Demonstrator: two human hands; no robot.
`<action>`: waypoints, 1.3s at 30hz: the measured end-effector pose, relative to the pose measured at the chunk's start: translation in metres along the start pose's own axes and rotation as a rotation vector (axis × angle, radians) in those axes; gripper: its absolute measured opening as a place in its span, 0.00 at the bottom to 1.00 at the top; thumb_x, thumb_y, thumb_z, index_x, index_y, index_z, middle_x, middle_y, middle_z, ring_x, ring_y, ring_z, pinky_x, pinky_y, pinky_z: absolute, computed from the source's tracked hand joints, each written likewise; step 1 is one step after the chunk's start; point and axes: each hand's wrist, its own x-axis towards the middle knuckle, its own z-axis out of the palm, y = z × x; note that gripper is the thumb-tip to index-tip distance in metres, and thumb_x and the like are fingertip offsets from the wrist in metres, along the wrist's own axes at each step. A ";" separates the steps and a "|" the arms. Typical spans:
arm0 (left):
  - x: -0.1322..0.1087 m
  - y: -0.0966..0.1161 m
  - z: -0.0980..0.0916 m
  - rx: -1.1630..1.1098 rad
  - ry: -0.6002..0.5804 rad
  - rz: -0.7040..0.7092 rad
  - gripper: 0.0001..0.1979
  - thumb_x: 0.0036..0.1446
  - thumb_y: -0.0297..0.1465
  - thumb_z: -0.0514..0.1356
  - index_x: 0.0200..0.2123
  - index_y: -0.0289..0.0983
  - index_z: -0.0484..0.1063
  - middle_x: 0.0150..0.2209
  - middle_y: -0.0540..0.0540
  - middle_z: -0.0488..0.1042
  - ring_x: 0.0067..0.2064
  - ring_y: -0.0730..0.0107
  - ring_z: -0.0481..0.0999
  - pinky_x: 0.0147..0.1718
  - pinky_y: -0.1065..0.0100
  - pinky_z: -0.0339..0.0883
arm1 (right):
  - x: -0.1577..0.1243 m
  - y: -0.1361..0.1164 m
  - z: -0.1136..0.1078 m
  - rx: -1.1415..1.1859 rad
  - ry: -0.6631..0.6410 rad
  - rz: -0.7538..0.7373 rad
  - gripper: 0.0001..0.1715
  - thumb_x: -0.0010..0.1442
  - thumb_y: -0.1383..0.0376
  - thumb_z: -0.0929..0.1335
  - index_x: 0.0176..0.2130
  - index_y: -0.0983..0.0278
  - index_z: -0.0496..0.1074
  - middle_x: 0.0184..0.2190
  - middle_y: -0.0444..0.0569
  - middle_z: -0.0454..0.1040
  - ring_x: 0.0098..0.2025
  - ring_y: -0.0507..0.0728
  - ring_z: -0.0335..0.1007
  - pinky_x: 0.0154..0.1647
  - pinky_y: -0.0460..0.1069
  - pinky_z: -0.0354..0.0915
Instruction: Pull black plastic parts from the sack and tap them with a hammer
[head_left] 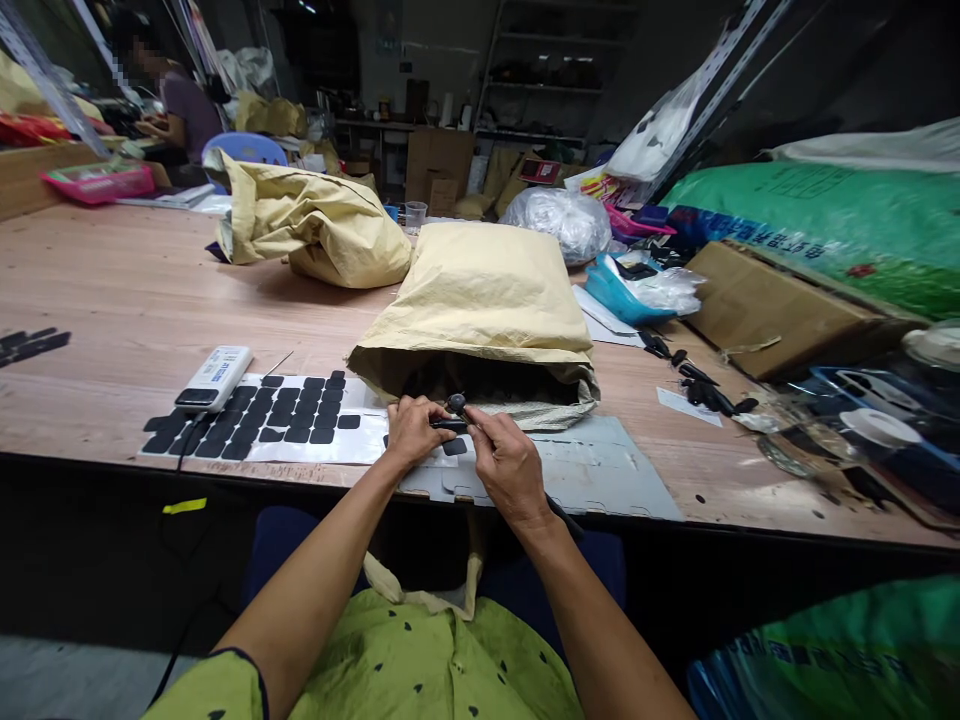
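My left hand [411, 428] is closed on a slim black part [450, 425] at the table's front edge. My right hand [506, 458] pinches around a small dark piece with a round knob [456, 403] close to the left fingertips; whether the two pieces are joined I cannot tell. Just behind both hands lies a large tan sack [487, 290], its dark mouth facing me. Under them are a grey board [592, 470] and a rounded black patch [454, 446]. Left of my hands, rows of black patches [300, 410] sit on a white sheet [352, 447].
A white box-shaped device [217, 375] with a cable rests on the patches. Another tan sack [330, 220] lies behind. To the right are a cardboard box [780, 310], loose black parts [697, 380] and a blue bag [622, 290]. A person [184, 105] sits at the far left.
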 end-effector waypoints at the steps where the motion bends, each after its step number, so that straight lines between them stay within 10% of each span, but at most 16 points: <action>1: 0.000 0.000 0.000 -0.004 -0.002 -0.002 0.09 0.51 0.38 0.69 0.37 0.45 0.80 0.40 0.50 0.78 0.50 0.58 0.68 0.49 0.57 0.54 | -0.001 0.000 0.001 -0.003 0.004 -0.003 0.19 0.67 0.64 0.62 0.52 0.61 0.76 0.40 0.50 0.77 0.42 0.55 0.73 0.47 0.49 0.68; 21: 0.000 0.004 -0.002 -0.006 -0.024 -0.023 0.09 0.51 0.37 0.69 0.37 0.47 0.81 0.41 0.51 0.78 0.51 0.57 0.67 0.49 0.57 0.53 | -0.008 0.013 -0.002 -0.151 -0.050 0.086 0.19 0.65 0.65 0.62 0.51 0.59 0.76 0.38 0.48 0.77 0.40 0.55 0.72 0.41 0.48 0.66; 39: -0.005 0.005 -0.009 0.003 -0.066 0.038 0.08 0.48 0.37 0.70 0.34 0.46 0.81 0.39 0.50 0.77 0.49 0.57 0.66 0.49 0.56 0.54 | 0.008 0.088 0.003 -0.441 0.027 0.056 0.15 0.63 0.65 0.64 0.46 0.60 0.78 0.35 0.49 0.72 0.39 0.57 0.62 0.42 0.50 0.58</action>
